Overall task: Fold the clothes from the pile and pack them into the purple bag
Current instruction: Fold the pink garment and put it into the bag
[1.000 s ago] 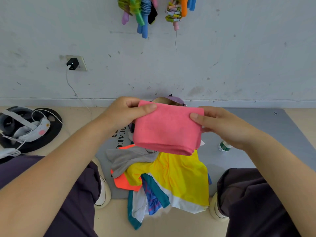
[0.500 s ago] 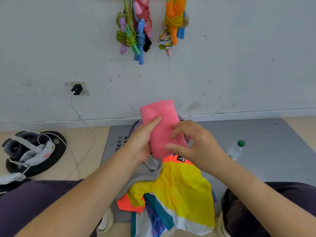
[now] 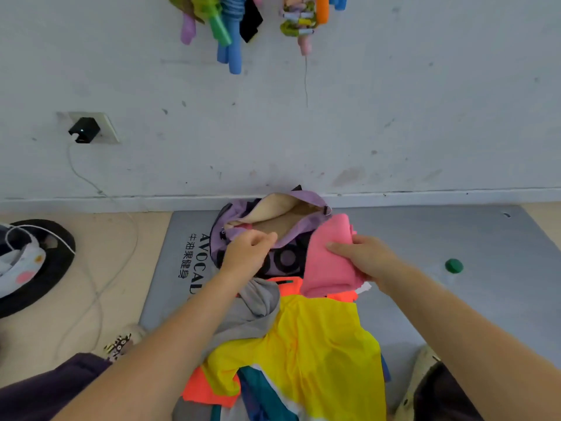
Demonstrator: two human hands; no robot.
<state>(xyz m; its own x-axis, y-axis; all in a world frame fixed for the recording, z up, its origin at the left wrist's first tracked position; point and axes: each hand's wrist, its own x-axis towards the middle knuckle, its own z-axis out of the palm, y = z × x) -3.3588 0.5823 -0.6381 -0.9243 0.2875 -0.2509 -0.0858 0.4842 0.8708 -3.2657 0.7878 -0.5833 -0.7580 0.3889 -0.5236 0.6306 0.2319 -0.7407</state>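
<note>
A grey exercise mat (image 3: 394,253) printed with black lettering lies flat on a beige floor (image 3: 121,262), its far edge against the white wall. On the mat sit an open purple bag (image 3: 243,208) with a tan lining, a pile of clothes (image 3: 318,344) led by a yellow garment over orange, grey and teal pieces, and a bottle with a green cap (image 3: 453,265) off to the right. Left of the mat, a black round pad (image 3: 57,259) carrying a white device rests on the floor, with a thin white cable (image 3: 100,287) trailing across it.
</note>
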